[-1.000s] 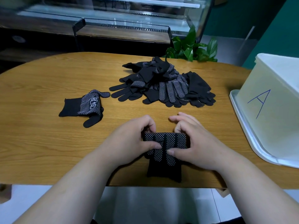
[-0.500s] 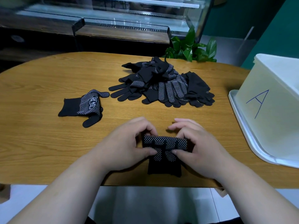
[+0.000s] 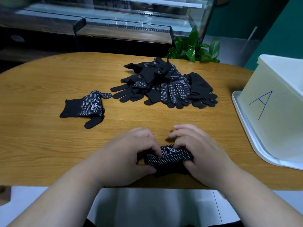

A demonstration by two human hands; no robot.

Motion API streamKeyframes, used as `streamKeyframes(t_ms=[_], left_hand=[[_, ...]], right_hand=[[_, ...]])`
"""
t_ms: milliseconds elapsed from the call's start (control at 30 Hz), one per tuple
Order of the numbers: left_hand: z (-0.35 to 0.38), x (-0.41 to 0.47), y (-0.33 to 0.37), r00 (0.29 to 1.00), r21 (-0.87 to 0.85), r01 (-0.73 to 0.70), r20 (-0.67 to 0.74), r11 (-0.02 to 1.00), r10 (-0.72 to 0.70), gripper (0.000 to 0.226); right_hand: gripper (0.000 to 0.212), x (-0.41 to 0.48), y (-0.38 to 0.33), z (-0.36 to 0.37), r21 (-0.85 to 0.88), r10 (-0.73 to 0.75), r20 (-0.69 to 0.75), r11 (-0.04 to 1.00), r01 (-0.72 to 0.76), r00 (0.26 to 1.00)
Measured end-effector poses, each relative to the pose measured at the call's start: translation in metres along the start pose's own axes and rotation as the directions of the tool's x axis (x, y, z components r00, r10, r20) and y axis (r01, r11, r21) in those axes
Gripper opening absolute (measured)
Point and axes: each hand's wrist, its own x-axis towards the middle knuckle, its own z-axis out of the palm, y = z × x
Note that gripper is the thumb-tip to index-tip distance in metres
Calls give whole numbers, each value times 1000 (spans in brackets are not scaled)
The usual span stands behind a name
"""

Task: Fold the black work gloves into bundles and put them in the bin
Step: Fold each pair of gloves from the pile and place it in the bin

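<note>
Fingers (image 3: 157, 152): both sets curled onto the rolled gloves. The left tips tuck into the top fold and the right tips press the far edge, judged to stop the roll springing open.
Left hand (image 3: 131, 154), right hand (image 3: 202, 155): each grips one end, thumbs on the near side.
Bundle (image 3: 170, 157): black dotted work gloves rolled crosswise, at the near edge of the table (image 3: 49, 138). White printed mark on top, not legible.
Half-folded glove (image 3: 89, 106): left of centre, well apart from the hands. Same white mark, unreadable.
Loose pile (image 3: 165, 86): far centre, unfolded, probably stock awaiting folding.
Bin (image 3: 278, 128): white, at the right edge, standing on a white tray (image 3: 244, 122). Blue hand-drawn "A" on the near wall. Judged close enough for an easy drop.
</note>
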Motion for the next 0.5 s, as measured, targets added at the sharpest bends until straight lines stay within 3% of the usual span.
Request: streamKeyframes(t_ms=[233,400,500], left_hand=[[6,1,1,994,180,-103,58,978,94,47],[11,2,3,990,250,-142,14,958,143,30],[13,2,1,988,244,-138,-28,960,149,22]], right_hand=[[63,1,-1,0,-51,-76,16,996,76,997],[38,0,-2,0,-59,-105,-3,993,104,994],[39,-3,2,2,-26,-88,0,996,88,996]])
